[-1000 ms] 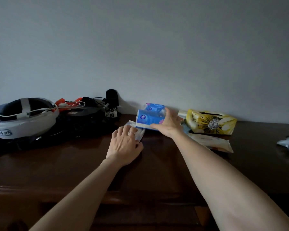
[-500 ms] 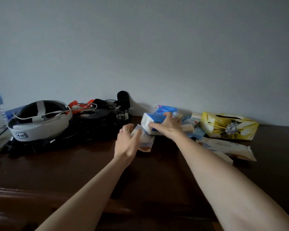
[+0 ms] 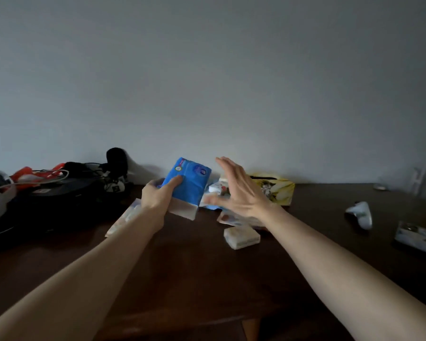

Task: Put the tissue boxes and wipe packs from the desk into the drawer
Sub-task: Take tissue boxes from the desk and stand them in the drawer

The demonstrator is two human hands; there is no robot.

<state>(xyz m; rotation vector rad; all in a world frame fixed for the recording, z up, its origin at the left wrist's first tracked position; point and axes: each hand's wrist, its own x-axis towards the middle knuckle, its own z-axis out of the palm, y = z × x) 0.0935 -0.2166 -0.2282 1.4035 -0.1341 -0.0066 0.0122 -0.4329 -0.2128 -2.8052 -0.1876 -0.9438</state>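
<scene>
Two bare forearms reach out over the dark wooden desk [image 3: 182, 271], and from where I stand I count the paper goods one by one. There is one blue tissue pack [image 3: 188, 187], held up off the desk in the left hand [image 3: 158, 196]; the thumb presses its blue face and the fingers wrap round behind, so the grip is closed on it. The pack is soft plastic, bright blue with small round logos near the top, tilted with its top leaning right, and its lower end is pale, almost white.

The right hand [image 3: 236, 190] hovers just beside the pack with the fingers spread wide and the palm facing left, holding nothing (it is a little blurred).

On the desk I make out one yellow tissue box [image 3: 279, 190] printed with a pale flower, lying against the wall behind the right hand. One small white pack [image 3: 241, 238] lies nearer, just beside the right wrist. One flat wipe pack [image 3: 122, 221] pokes out from under the left forearm. Between the two hands and under the right one sits a jumble of pale packs [image 3: 215, 189] which I cannot count apart.

Far right lie one crumpled white wrapper [image 3: 360, 214] and one flat dark packet [image 3: 416, 237], well apart from the hands. To the left is a heap of black gear [image 3: 67, 195] with cables.
</scene>
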